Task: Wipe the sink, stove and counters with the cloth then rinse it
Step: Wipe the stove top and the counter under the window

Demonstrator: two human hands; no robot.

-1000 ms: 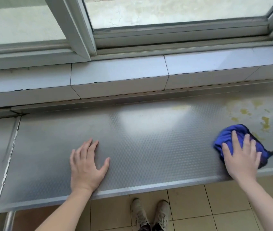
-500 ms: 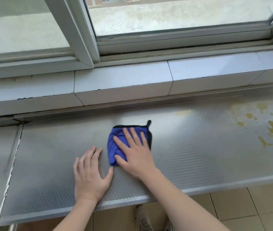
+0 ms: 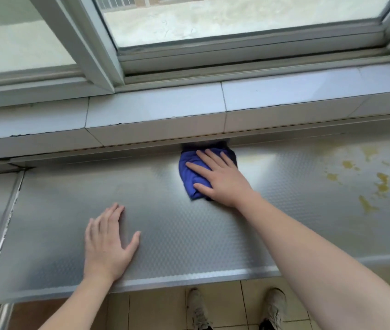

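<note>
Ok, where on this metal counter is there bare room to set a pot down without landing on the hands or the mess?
The free patch of the embossed steel counter lies between the left hand and the right forearm. Another lies left of the left hand, up to the seam. It is crowded at the back, where the right hand presses the blue cloth, and the yellow stains foul the far right.

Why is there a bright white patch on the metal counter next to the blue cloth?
In the head view, window light glares off the counter beside the cloth under the right hand; the wide lens bends the window frame.
</note>
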